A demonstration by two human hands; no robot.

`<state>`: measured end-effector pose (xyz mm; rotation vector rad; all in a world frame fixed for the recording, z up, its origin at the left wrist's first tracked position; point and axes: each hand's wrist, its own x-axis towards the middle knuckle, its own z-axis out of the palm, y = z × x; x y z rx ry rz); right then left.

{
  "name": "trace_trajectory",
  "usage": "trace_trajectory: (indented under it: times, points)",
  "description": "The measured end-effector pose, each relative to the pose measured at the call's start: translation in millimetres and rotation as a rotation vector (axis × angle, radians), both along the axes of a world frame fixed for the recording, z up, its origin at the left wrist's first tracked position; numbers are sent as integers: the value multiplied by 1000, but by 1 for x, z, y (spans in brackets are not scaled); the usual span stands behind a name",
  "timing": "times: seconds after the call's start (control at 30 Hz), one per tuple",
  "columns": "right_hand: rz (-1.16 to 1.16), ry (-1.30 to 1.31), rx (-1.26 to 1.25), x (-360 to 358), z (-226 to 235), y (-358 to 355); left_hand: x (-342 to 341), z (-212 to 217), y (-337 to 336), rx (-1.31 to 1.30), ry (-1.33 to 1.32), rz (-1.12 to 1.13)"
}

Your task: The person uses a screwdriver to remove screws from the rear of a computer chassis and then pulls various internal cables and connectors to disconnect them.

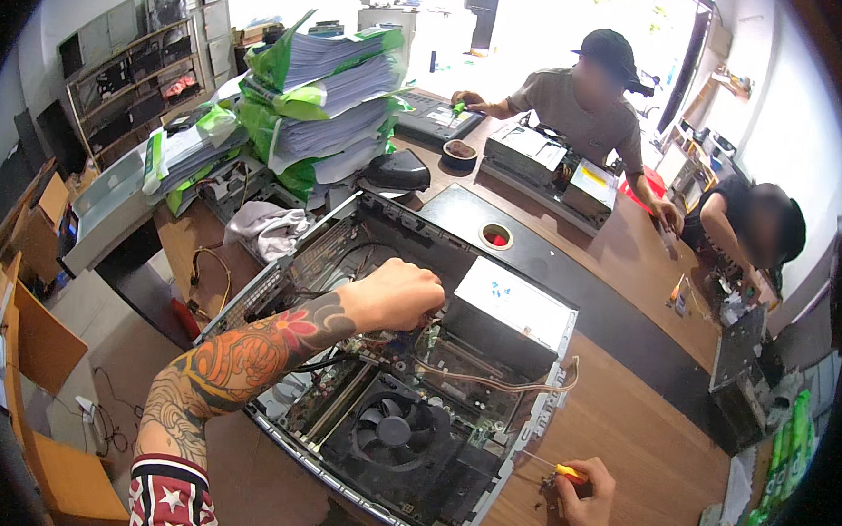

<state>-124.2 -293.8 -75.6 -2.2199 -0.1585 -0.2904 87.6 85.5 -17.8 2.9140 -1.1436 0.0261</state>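
Care with the cables matters most at this point, since the left hand [402, 295] is reaching down into the open computer case [405, 376], fingers curled among the wires beside the silver power supply [513, 315]; whether that grip is closed on a connector cannot be told, as the fingertips are hidden inside. The case lies flat on the wooden worktop [640, 436], near the person, its black cooling fan [393, 431] at the near side. The right hand [585, 500] rests on the worktop right of the case, its grip clamped on a small screwdriver [548, 468] with an orange handle. A sound way to work, judging from this, is to pull on the plug body rather than the wires, keep the wrist clear of the sharp case rim, and hold the screwdriver tip away from the board.
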Motion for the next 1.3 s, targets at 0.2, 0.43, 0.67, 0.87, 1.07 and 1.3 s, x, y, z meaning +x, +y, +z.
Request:
trace_trajectory:
  times: [0.2, 0.43, 0.67, 0.87, 1.07, 1.3]
  points:
    - [-20, 7, -35, 2, 0, -4, -1, -1, -5, 19, -41, -23]
    - [2, -3, -48, 7, -2, -9, -3, 6, -11, 0, 92, 122]
    - [125, 13, -66, 8, -5, -18, -5, -14, -15, -198, -54, 46]
    - [168, -63, -10, 5, -16, -17, 0, -35, 0, -249, -164, 32]
    - [114, -83, -2, 3, -24, -18, 12, -47, 6, -150, -194, 63]
    - [112, -113, 9, 5, -33, -17, 4, -25, 4, 56, -130, 34]
